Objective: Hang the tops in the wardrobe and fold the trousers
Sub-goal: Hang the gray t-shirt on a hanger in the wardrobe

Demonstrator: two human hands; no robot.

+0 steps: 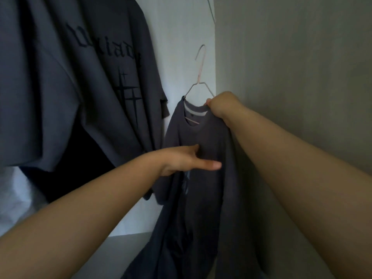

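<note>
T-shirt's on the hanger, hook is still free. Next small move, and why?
Probably lift the hanger with the right hand and hook it onto the rail, out of view above. The dark T-shirt already sits on it, the right hand grips its shoulder, the left hand rests open on its front, and the hook hangs on nothing.

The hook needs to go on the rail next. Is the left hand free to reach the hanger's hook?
Probably yes: the left hand lies open on the shirt, and nothing covers the hook above.
</note>
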